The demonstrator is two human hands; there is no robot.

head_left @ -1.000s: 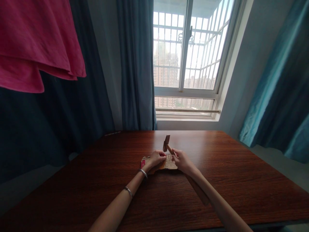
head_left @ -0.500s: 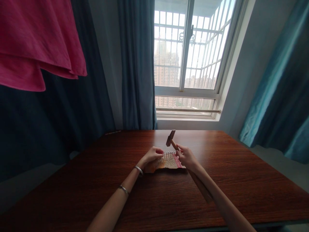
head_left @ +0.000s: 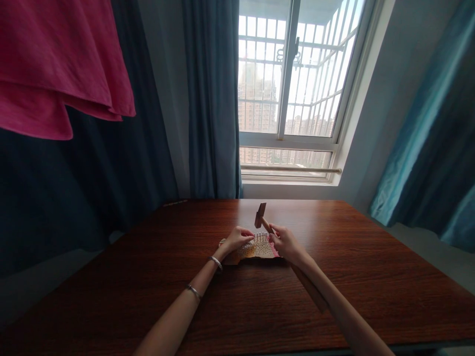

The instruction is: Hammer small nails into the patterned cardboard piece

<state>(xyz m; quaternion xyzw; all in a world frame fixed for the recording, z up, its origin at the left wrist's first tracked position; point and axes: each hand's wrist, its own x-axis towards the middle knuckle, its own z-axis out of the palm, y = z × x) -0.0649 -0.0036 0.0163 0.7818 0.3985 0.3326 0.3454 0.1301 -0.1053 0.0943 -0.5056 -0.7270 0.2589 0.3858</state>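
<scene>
My right hand (head_left: 285, 243) grips the wooden handle of a hammer (head_left: 260, 216). The handle's rear part runs back under my right forearm, and the head is raised above and behind a row of nails. My left hand (head_left: 237, 239) is closed in a pinch at the left end of that row, on what looks like a nail, largely hidden by the fingertips. Several thin nails (head_left: 261, 236) stand upright along the far side of a flat speckled board (head_left: 261, 249), patterned in yellow, cream and pink. My left hand covers the board's left part.
The board lies on a brown wood-grain table (head_left: 178, 296). Beyond the table are a barred window (head_left: 285, 99) and a blue curtain (head_left: 213, 123). A pink cloth (head_left: 67, 69) hangs at upper left. Two silver bracelets (head_left: 215, 263) circle my left arm.
The hammer head has dropped slightly and shifted a little left. My left fingertips have moved slightly right and remain pinched beside the nail row. The nails still stand upright.
</scene>
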